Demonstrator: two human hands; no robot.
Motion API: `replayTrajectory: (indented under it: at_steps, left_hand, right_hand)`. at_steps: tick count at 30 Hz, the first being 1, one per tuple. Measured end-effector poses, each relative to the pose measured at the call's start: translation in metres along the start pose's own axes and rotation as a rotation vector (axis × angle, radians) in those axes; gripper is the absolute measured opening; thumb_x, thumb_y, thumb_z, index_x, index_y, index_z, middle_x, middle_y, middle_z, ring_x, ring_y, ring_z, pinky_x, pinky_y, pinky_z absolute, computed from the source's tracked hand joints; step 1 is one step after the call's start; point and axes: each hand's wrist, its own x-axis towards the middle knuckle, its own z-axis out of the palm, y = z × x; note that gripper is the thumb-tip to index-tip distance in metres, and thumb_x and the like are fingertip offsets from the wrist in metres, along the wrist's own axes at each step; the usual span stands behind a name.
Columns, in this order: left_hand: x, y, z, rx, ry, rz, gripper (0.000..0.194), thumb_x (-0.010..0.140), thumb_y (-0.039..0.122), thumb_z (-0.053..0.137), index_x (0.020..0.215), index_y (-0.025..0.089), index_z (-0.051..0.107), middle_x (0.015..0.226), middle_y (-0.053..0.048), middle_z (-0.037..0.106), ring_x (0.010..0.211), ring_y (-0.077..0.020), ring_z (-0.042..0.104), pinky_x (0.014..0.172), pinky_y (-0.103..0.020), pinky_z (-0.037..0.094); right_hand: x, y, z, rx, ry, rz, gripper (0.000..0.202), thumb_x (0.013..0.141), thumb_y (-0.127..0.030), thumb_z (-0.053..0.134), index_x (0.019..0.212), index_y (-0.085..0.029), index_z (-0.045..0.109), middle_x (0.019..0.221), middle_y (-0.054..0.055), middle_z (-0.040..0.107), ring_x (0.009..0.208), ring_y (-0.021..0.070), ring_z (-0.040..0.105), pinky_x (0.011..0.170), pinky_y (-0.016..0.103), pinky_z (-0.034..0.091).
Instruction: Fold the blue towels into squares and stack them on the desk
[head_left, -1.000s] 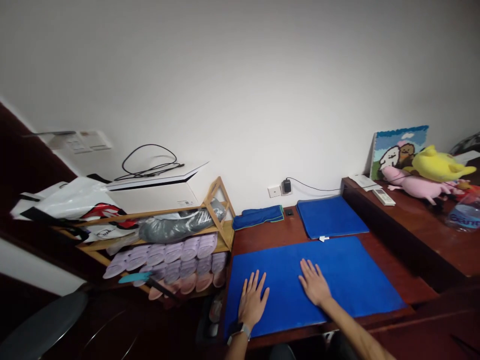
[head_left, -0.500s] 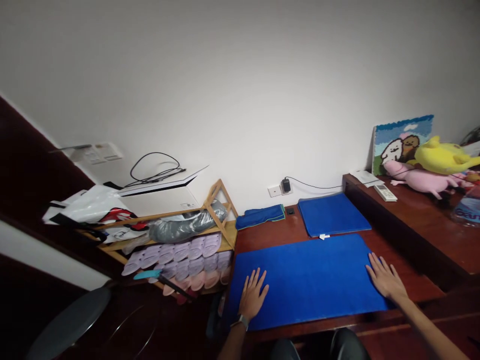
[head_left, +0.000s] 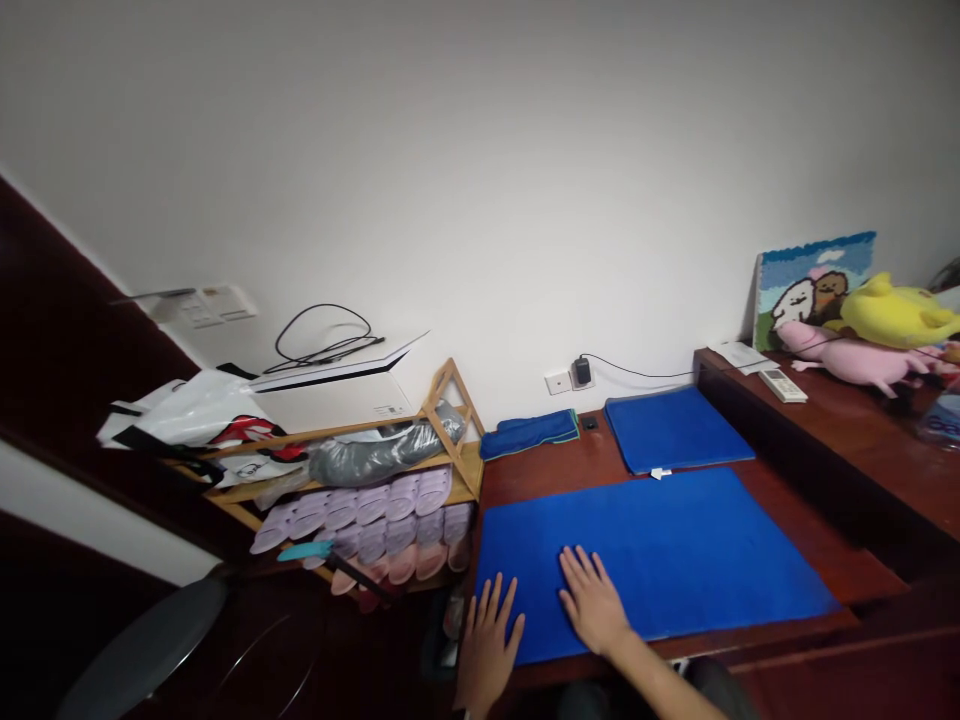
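Note:
A blue cloth (head_left: 690, 550) lies spread flat over the front of the red-brown wooden table (head_left: 536, 483). My left hand (head_left: 489, 640) is at the cloth's left front corner, fingers stretched out and apart. On the cloth's left half, my right hand (head_left: 592, 602) lies palm down with its fingers extended. Behind the spread cloth sits a folded blue cloth (head_left: 679, 428), with a small white tag (head_left: 660, 474) at its front edge. A narrower folded blue cloth with green edging (head_left: 529, 433) rests against the wall at the back left.
Left of the table stands a wooden rack (head_left: 469, 470) with lilac slippers (head_left: 375, 503) and a white box (head_left: 337, 395). A raised wooden surface (head_left: 862, 450) on the right holds a remote control (head_left: 782, 386), a pink plush toy (head_left: 855, 357) and a yellow plush toy (head_left: 892, 312). A charger (head_left: 583, 371) is plugged into the wall.
My right hand has moved left from the cloth's right edge to its left half. My left hand has shifted down toward the front corner. The view has turned slightly left.

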Motion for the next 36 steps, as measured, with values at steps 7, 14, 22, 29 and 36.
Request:
replayTrajectory:
  at_steps: [7, 14, 22, 29, 36]
  left_hand:
    - [0.002, 0.002, 0.001, 0.052, 0.046, 0.019, 0.055, 0.106, 0.042, 0.04, 0.161, 0.037, 0.033, 0.167, -0.003, 0.038, 0.153, -0.0283, 0.037, 0.123, -0.057, 0.034]
    - [0.004, -0.001, 0.001, 0.05, 0.054, 0.029, 0.055, 0.106, 0.042, 0.04, 0.161, 0.038, 0.033, 0.167, -0.001, 0.038, 0.154, -0.0275, 0.036, 0.123, -0.055, 0.036]
    - [0.007, -0.009, 0.01, 0.043, 0.014, 0.007, 0.057, 0.104, 0.04, 0.042, 0.16, 0.041, 0.032, 0.166, 0.003, 0.039, 0.153, -0.0254, 0.037, 0.123, -0.055, 0.034]
    - [0.008, -0.008, 0.008, 0.051, -0.018, -0.012, 0.059, 0.103, 0.039, 0.041, 0.161, 0.041, 0.028, 0.167, 0.003, 0.038, 0.153, -0.0243, 0.037, 0.124, -0.054, 0.033]
    - [0.011, -0.034, 0.037, 0.09, -0.062, 0.03, 0.058, 0.1, 0.041, 0.041, 0.157, 0.041, 0.037, 0.164, 0.004, 0.042, 0.151, -0.0251, 0.042, 0.119, -0.051, 0.039]
  right_hand:
    - [-0.004, 0.021, 0.015, 0.015, 0.046, -0.001, 0.067, 0.105, -0.057, 0.025, 0.164, -0.026, 0.027, 0.17, 0.003, 0.025, 0.159, 0.0277, 0.021, 0.13, 0.053, 0.014]
    - [-0.111, 0.226, -0.061, -0.269, 0.258, 0.436, 0.073, 0.099, -0.061, 0.02, 0.161, -0.026, 0.038, 0.168, 0.002, 0.036, 0.159, 0.0289, 0.023, 0.129, 0.057, 0.013]
    - [-0.171, 0.352, -0.098, -0.347, 0.335, 0.573, 0.08, 0.093, -0.061, 0.017, 0.158, -0.026, 0.046, 0.167, 0.002, 0.039, 0.158, 0.0303, 0.025, 0.127, 0.058, 0.019]
    - [-0.172, 0.351, -0.092, -0.38, 0.335, 0.577, 0.079, 0.092, -0.059, 0.022, 0.158, -0.025, 0.045, 0.166, 0.001, 0.04, 0.157, 0.0309, 0.027, 0.126, 0.058, 0.022]
    - [-0.115, 0.343, -0.156, -0.287, 0.308, 0.611, 0.069, 0.1, -0.053, 0.02, 0.157, -0.024, 0.047, 0.158, 0.009, 0.053, 0.141, 0.0296, 0.052, 0.116, 0.049, 0.041]
